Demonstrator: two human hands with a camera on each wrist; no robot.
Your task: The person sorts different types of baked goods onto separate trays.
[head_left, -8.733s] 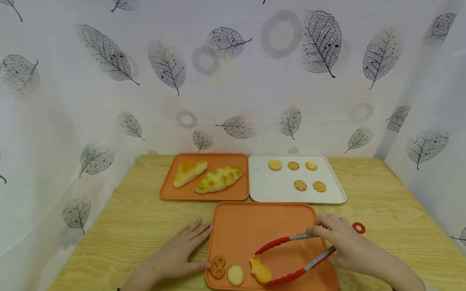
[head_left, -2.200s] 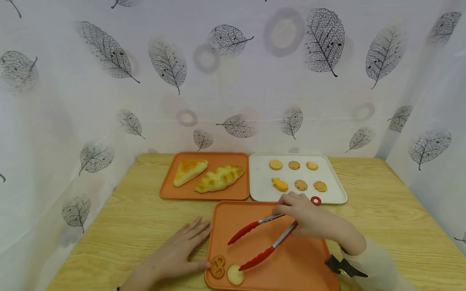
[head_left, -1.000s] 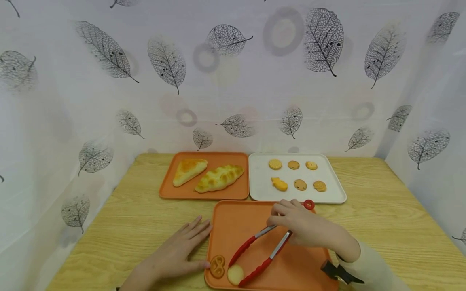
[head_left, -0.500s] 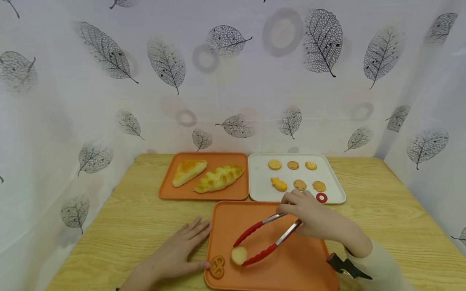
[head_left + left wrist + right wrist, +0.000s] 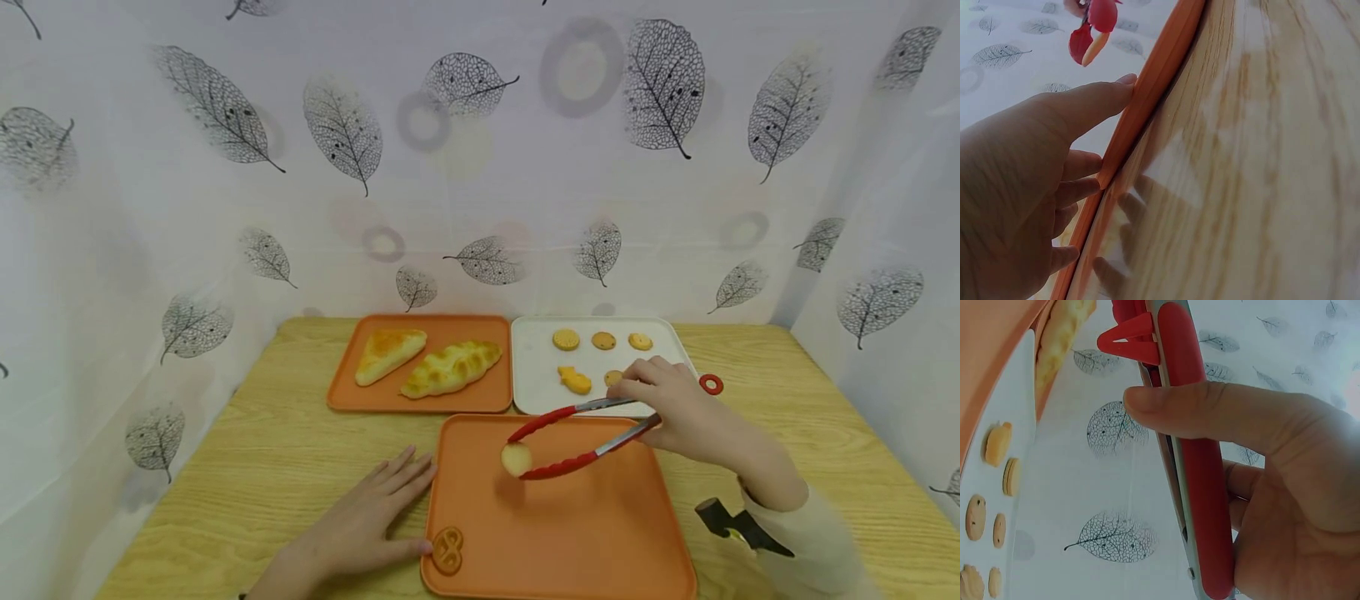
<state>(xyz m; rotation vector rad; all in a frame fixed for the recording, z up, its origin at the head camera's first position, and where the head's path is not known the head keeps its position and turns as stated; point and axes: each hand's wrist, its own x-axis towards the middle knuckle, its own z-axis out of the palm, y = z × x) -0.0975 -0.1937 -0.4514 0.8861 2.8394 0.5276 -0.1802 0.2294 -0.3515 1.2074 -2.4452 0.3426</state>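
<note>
My right hand [image 5: 686, 417] grips red-tipped metal tongs [image 5: 564, 466]. A pale round cookie [image 5: 516, 459] is pinched between their tips, raised over the front orange tray [image 5: 570, 533]. In the right wrist view the thumb lies across the red tongs handle [image 5: 1207, 500], fingers round its other side. My left hand [image 5: 356, 525] lies at the front tray's left side with fingers extended; in the left wrist view its thumb and fingertips touch the tray's rim [image 5: 1147, 94]. A pretzel-shaped cookie [image 5: 447, 551] lies in that tray's near left corner, close to the left thumb.
Behind, a white tray [image 5: 532, 367] holds several cookies, among them a fish-shaped one [image 5: 575, 380]; my right hand hides part of it. Beside it, a second orange tray [image 5: 347, 393] bears a triangular bread [image 5: 386, 358] and a braided bread [image 5: 453, 369]. A leaf-patterned curtain [image 5: 495, 200] stands behind.
The fish-shaped cookie, earlier on the front tray, now lies on the white one. The tongs have closed on the round cookie, lifted it and moved back and right. The left hand stays put.
</note>
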